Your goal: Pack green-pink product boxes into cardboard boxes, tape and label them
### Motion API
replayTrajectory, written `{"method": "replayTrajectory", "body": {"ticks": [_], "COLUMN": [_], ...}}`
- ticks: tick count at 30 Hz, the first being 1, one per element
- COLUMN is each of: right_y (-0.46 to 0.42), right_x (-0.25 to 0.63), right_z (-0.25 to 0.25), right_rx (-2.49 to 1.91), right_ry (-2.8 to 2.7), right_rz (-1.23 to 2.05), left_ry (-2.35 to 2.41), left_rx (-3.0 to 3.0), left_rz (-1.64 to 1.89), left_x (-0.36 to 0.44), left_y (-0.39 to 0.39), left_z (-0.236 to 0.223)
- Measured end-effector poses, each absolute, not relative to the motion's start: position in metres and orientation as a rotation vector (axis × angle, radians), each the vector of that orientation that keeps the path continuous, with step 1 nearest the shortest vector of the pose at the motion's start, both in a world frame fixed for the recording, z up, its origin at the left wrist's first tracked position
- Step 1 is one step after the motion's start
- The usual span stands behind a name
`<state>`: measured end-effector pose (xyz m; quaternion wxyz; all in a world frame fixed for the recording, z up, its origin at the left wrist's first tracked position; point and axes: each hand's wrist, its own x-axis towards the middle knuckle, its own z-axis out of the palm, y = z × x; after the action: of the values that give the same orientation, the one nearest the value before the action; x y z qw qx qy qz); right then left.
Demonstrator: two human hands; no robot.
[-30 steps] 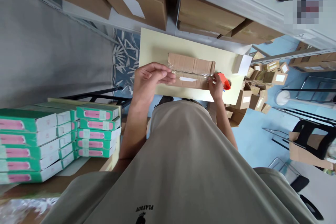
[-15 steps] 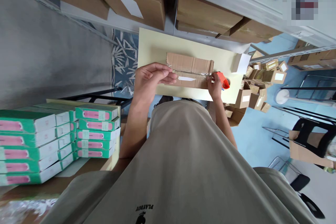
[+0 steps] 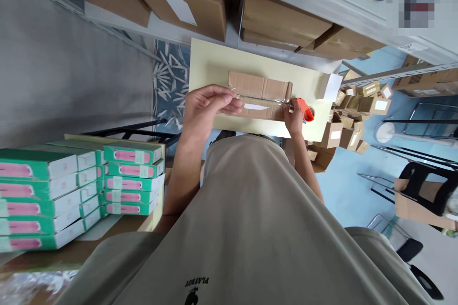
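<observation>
A small brown cardboard box (image 3: pixel 261 86) lies on the pale yellow tabletop (image 3: pixel 211 59), with a white label (image 3: pixel 255 106) on its near half. Shiny clear packing tape (image 3: pixel 257 98) runs along its middle seam and looks wrinkled at both ends. At the box's left end, my left hand (image 3: pixel 207 107) has thumb and fingers pinched by the loose tape end. My right hand (image 3: pixel 294 116) is closed at the right end, its fingertips against the box edge near the tape. Just beyond it lies an orange tape dispenser (image 3: pixel 305 108).
A white box (image 3: pixel 329 86) stands at the table's right end. Large cartons (image 3: pixel 286 14) fill the shelf behind. Green-and-pink boxes (image 3: pixel 130 183) are stacked at my left. Several small cartons (image 3: pixel 348 126) are piled on the right, with a black chair (image 3: pixel 422 186) farther out.
</observation>
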<state>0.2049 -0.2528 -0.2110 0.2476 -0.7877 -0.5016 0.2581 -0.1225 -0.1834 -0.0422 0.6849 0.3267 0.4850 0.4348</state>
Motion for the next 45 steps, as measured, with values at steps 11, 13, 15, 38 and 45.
{"method": "replayTrajectory", "body": {"ticks": [11,13,15,38,45], "right_y": [-0.254,-0.255,-0.256,-0.266,-0.266], "right_x": [0.204,0.204,0.203,0.203,0.195], "right_z": [-0.218,-0.219,-0.219,-0.223,-0.223], "right_rx": [-2.148,-2.146,-2.141,-2.209,-2.262], "right_ry": [-1.365,-1.373,-1.368,-1.365,-1.324], "right_rz": [0.675,0.656,0.649,0.597,0.511], "left_ry": [1.089,1.044,1.045,1.211,1.341], "left_rx": [0.803,0.819,0.823,0.838,0.797], "left_rz": [0.916,0.934,0.923,0.878,0.937], "left_x": [-0.132,-0.133,-0.135,-0.217,-0.251], "left_y": [-0.182,-0.182,-0.183,-0.171,-0.159], "left_z": [-0.042,-0.04,-0.04,-0.067,-0.096]}}
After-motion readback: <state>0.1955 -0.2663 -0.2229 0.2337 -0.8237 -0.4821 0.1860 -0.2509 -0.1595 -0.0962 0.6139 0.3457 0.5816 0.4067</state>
